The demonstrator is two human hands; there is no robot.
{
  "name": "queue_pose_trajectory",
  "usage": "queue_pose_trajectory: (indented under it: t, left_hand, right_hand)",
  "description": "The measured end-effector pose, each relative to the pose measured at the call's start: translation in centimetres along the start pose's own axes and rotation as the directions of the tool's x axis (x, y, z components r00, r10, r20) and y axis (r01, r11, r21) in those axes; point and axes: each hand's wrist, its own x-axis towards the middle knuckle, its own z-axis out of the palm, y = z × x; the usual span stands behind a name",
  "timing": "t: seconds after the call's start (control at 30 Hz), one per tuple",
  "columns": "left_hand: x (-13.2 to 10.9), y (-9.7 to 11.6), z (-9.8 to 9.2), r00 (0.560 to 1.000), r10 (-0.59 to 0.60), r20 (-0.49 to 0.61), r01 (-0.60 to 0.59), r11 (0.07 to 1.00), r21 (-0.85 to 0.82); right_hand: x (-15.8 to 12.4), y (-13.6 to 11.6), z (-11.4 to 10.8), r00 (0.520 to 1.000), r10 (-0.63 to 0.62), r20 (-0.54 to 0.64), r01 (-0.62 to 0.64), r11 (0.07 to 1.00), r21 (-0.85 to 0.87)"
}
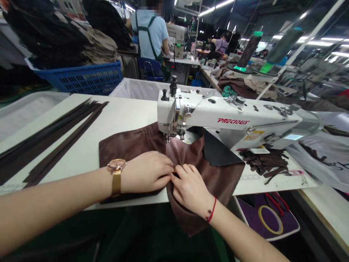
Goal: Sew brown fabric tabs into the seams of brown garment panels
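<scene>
A brown leather-like piece (218, 174) with a black underside lies across the white table, its front part hanging over the edge. Its upper area runs beneath the needle and presser foot of the white sewing machine (201, 112). My left hand (147, 171), with a gold watch at the wrist, rests on the piece, fingers together and pinching its edge. Meeting it fingertip to fingertip, my right hand (188, 185) grips the same edge with curled fingers; a red string bracelet circles that wrist. The fold between the fingertips is mostly hidden.
Long dark strips (65, 142) lie on the table's left. A pile of short brown strips (264, 162) sits under the machine's right end. An open drawer (267, 214) holds a tape roll and red-handled scissors. Behind are a blue basket (81, 78) and a seated person (151, 36).
</scene>
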Motion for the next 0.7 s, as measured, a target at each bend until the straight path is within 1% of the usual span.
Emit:
queue_pose_trajectory:
  t: [0.07,0.13,0.2,0.27,0.33,0.4,0.7]
  left_hand:
    - [0.2,-2.1,0.2,0.998,0.063,0.009,-0.063,0.997,0.046]
    - [-0.6,-3.5,1.6,0.999,0.034,0.005,-0.035,0.998,0.059]
    - [-1.8,-4.0,3.6,0.999,-0.035,-0.02,0.036,0.999,0.04]
    - [-3.0,-4.0,5.3,0.994,-0.096,-0.055,0.097,0.995,0.029]
    - [-3.6,-3.8,6.3,0.988,-0.132,-0.081,0.134,0.991,0.025]
    - [-3.7,-3.6,6.7,0.985,-0.149,-0.084,0.151,0.988,0.018]
    - [-3.2,-3.9,6.4,0.981,-0.187,-0.051,0.186,0.982,-0.02]
  right_hand:
    - [0.1,0.1,0.0,1.0,0.005,0.014,-0.006,1.0,0.011]
    - [0.1,0.2,-0.1,1.0,0.005,0.028,-0.006,0.999,0.035]
    - [0.2,0.3,-0.2,0.999,0.004,0.042,-0.007,0.998,0.062]
    - [0.3,0.4,-0.3,0.999,0.006,0.053,-0.01,0.996,0.084]
    - [0.4,0.4,-0.4,0.998,0.009,0.062,-0.016,0.994,0.106]
    - [0.5,0.5,-0.3,0.998,0.01,0.068,-0.019,0.992,0.127]
    - [0.6,1.1,0.7,0.998,0.016,0.059,-0.026,0.982,0.187]
